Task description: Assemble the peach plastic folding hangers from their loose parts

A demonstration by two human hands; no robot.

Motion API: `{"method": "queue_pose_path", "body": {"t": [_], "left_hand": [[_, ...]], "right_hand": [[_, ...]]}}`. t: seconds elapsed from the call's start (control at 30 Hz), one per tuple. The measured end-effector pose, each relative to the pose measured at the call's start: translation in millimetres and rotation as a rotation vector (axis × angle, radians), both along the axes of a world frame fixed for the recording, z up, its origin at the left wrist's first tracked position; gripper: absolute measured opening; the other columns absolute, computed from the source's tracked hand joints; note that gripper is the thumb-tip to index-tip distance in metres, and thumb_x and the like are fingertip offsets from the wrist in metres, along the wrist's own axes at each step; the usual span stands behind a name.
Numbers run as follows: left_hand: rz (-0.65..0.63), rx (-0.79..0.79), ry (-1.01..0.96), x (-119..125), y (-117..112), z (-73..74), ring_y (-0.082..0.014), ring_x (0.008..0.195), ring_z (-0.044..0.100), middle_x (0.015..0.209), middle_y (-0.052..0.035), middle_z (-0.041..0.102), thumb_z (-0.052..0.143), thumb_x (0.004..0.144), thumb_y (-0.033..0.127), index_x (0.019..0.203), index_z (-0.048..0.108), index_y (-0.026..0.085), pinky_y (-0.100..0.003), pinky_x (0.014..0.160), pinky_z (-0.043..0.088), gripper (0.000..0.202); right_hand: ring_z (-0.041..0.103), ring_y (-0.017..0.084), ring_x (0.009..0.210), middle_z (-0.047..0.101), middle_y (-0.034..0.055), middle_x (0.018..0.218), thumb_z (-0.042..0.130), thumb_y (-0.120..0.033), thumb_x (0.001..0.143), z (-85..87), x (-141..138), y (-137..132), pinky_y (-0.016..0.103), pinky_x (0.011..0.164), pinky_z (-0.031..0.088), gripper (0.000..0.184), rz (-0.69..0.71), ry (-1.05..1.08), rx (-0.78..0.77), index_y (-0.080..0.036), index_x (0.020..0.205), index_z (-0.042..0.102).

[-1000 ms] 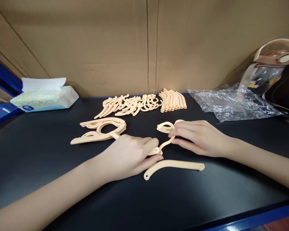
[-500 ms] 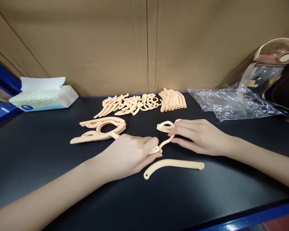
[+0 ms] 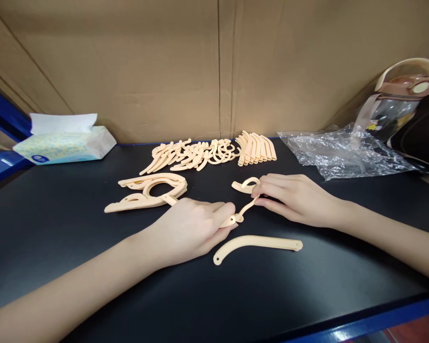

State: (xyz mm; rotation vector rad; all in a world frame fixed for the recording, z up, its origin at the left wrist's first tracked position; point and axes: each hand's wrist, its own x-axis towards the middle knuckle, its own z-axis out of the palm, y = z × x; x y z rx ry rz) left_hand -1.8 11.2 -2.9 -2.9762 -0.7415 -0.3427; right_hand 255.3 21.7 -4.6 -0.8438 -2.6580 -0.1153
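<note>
Gripped in the left hand (image 3: 198,226), a cream bar (image 3: 228,222) — the right hand (image 3: 293,196) pinches a curved hook (image 3: 248,207); a loose bar (image 3: 259,242) lies nearer.

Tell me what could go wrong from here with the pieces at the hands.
The thin curved piece in the right hand is held near its end, so it might twist or slip out of line with the holed piece in the left hand.

The long curved piece lies loose on the near side; a lowered hand could nudge it.

The small pieces sit close by the right hand and may get knocked.
</note>
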Motion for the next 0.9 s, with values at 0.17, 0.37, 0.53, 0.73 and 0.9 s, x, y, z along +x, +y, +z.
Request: {"method": "queue_pose_path", "body": {"t": [0.17, 0.37, 0.53, 0.73, 0.9], "left_hand": [[0.002, 0.011, -0.013, 0.4, 0.1, 0.1, -0.0113, 0.053, 0.058, 0.064, 0.0071, 0.053, 0.045, 0.100, 0.024, 0.081, 0.043, 0.019, -0.024, 0.046, 0.027, 0.020], [-0.024, 0.021, -0.042, -0.4, -0.4, 0.1, -0.0109, 0.050, 0.056, 0.060, 0.0076, 0.049, 0.045, 0.100, 0.028, 0.078, 0.041, 0.020, -0.024, 0.045, 0.026, 0.024], [-0.025, -0.007, -0.069, 0.1, -1.3, 2.5, -0.0104, 0.049, 0.057, 0.060, 0.0082, 0.051, 0.050, 0.098, 0.030, 0.078, 0.043, 0.019, -0.022, 0.044, 0.027, 0.023], [-0.036, -0.046, -0.088, 0.9, -1.0, 2.1, -0.0100, 0.050, 0.057, 0.062, 0.0084, 0.053, 0.054, 0.096, 0.031, 0.079, 0.044, 0.019, -0.021, 0.044, 0.028, 0.023], [-0.019, -0.048, -0.045, 0.3, -0.2, 2.2, -0.0100, 0.050, 0.057, 0.062, 0.0088, 0.052, 0.056, 0.095, 0.032, 0.077, 0.040, 0.020, -0.022, 0.044, 0.027, 0.027]], "right_hand": [[0.061, 0.014, 0.079, 0.064, 0.0031, 0.088, 0.041, -0.030, 0.102, -1.4, 0.9, 0.1, 0.026, 0.068, 0.043, 0.020, 0.018, 0.010, 0.012, -0.019, 0.097, 0.057], [0.059, 0.013, 0.073, 0.064, 0.0014, 0.083, 0.045, -0.028, 0.101, -1.8, 0.0, -4.9, 0.025, 0.066, 0.042, 0.016, 0.067, 0.107, -0.026, -0.019, 0.094, 0.056], [0.056, 0.012, 0.075, 0.062, 0.0010, 0.083, 0.045, -0.031, 0.101, 1.4, -3.2, -8.9, 0.024, 0.066, 0.041, 0.019, 0.063, 0.189, -0.273, -0.020, 0.090, 0.055], [0.056, 0.012, 0.078, 0.063, 0.0005, 0.087, 0.045, -0.035, 0.101, 3.9, -4.9, -9.3, 0.025, 0.071, 0.041, 0.020, 0.071, 0.243, -0.470, -0.020, 0.091, 0.056], [0.056, 0.014, 0.085, 0.063, 0.0013, 0.090, 0.045, -0.036, 0.101, 3.4, -2.8, -7.4, 0.026, 0.077, 0.041, 0.022, 0.086, 0.222, -0.564, -0.020, 0.093, 0.057]]}}
